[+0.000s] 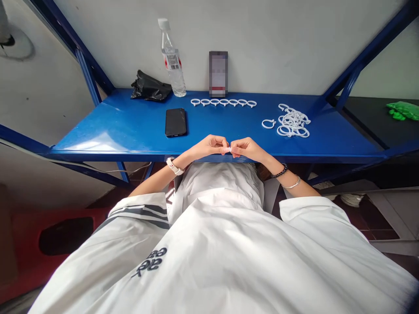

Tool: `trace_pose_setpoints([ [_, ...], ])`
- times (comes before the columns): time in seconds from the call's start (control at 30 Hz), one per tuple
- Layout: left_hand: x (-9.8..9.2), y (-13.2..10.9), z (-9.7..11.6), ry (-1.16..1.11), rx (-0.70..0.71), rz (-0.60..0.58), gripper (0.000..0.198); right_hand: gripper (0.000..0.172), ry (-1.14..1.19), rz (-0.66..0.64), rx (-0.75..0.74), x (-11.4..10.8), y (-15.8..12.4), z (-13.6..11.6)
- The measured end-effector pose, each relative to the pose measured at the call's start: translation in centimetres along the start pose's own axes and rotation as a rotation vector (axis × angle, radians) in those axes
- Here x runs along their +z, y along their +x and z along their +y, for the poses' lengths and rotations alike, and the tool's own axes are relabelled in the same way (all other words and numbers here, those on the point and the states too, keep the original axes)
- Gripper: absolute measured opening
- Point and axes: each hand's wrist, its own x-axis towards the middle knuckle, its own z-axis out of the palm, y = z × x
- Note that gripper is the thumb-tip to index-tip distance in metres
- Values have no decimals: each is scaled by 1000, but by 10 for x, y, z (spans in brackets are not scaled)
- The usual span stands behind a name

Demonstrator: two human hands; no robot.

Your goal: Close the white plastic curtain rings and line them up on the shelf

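My left hand and my right hand meet at the front edge of the blue table, fingers pinched together. Between their fingertips shows a small white piece, mostly hidden, probably a white ring. Beyond my hands, several white rings lie side by side in a row. To the right is a tangled pile of white rings, with a single open white ring just left of it.
A black phone lies left of my hands. Behind it are a crumpled black bag and an upright water bottle. Another phone leans on the wall. Blue frame bars rise at both sides.
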Motion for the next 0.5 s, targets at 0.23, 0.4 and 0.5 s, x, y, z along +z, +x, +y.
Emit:
trace_pose_setpoints([
  [0.23, -5, -7, 4, 181, 48, -70, 48, 50, -140, -55, -51, 2, 0, -3],
  [0.4, -5, -8, 1, 233, 49, -59, 48, 49, -168, -64, -75, 1, -1, -3],
  [0.5, -6, -9, -2, 220, 43, -7, 47, 51, -159, -62, -84, 1, -1, -3],
])
